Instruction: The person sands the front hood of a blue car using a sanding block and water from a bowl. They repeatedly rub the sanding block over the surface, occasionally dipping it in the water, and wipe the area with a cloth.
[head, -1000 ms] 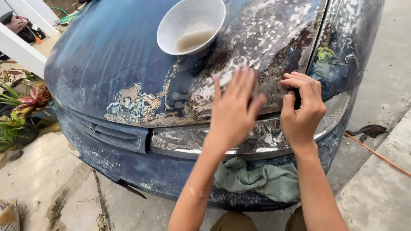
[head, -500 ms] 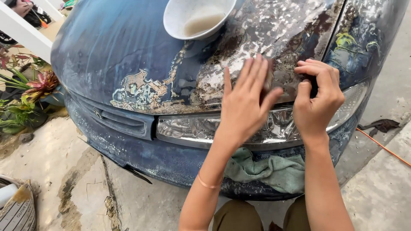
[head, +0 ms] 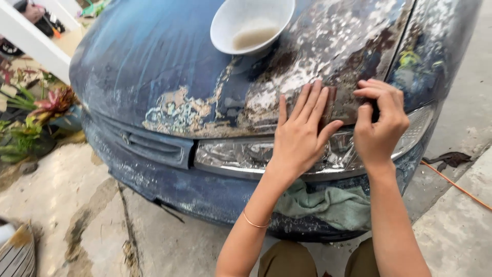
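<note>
Pressing flat, the left hand lay with fingers spread on the worn, peeling blue car hood, while the right hand curled its fingers around a small dark sanding piece at the hood's edge above the headlight. Hard rubbing might have jolted the white plastic bowl of murky liquid resting nearby on the slope, spilling it.

Left hand flat on the worn blue car hood, right hand just beside it gripping a dark sanding piece, white bowl beyond the fingers, green cloth below the wrists
</note>
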